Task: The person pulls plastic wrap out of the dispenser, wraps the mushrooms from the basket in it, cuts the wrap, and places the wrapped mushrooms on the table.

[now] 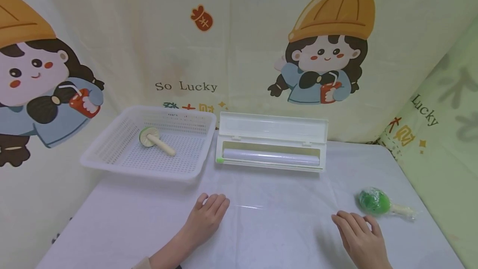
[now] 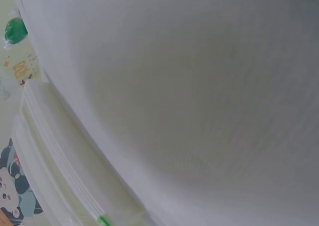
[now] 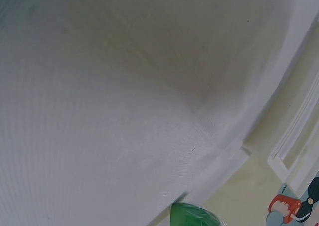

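My left hand [image 1: 208, 217] is over the front middle of the table, holding nothing, its fingers loosely bent. At the front right my right hand [image 1: 360, 238] is also without anything in it, fingers loosely bent. Just beyond its fingertips lies a green-capped toy mushroom [image 1: 374, 201] wrapped in clear film, its pale stem pointing right. A white cling film dispenser [image 1: 270, 168] stands at the back with its lid raised and a roll [image 1: 271, 157] inside. Another toy mushroom [image 1: 161, 143], gill side showing, lies in the white basket [image 1: 143, 172] at the back left.
A white cloth [image 1: 269, 223] covers the table. Behind the basket and dispenser hangs a printed curtain [image 1: 246, 53] with cartoon figures, and a similar one [image 1: 448, 169] runs along the right edge. The dispenser stands just right of the basket.
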Available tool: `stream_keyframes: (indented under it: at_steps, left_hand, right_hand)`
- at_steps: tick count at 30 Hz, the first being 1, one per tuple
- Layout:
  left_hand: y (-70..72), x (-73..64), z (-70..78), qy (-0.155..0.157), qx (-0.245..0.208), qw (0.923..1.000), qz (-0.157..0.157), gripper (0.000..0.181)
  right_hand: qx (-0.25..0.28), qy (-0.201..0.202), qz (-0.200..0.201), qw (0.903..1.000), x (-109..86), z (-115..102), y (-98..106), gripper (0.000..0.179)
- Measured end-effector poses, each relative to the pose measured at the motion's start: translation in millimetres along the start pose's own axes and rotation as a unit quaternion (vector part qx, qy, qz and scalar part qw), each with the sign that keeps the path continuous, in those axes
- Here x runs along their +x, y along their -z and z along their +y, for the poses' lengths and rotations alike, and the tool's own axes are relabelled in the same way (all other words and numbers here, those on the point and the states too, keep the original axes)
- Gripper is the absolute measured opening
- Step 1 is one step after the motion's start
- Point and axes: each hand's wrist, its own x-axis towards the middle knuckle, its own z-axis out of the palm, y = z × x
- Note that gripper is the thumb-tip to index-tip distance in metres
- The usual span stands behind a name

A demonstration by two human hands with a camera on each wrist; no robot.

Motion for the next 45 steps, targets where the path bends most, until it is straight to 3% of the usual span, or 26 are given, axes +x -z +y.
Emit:
stream_keyframes:
  at_steps: [14, 33, 45]
  left_hand:
    - [6.7, -4.0, 5.3, 0.004, -0.009, 0.9999, 0.008, 0.027]
    - [16.5, -7.7, 11.4, 0.011, -0.031, 0.9994, 0.011, 0.027]
    - [23.4, -8.1, 14.3, 0.005, -0.030, 0.9991, 0.030, 0.028]
  right_hand:
    - [-0.008, -0.005, 0.033, 0.9994, -5.6, -7.9, 2.2, 0.042]
    - [0.006, -0.048, -0.024, 0.9985, -10.8, -18.8, 16.8, 0.047]
    - [0.015, -0.044, 0.031, 0.9984, -16.4, -22.7, 14.7, 0.044]
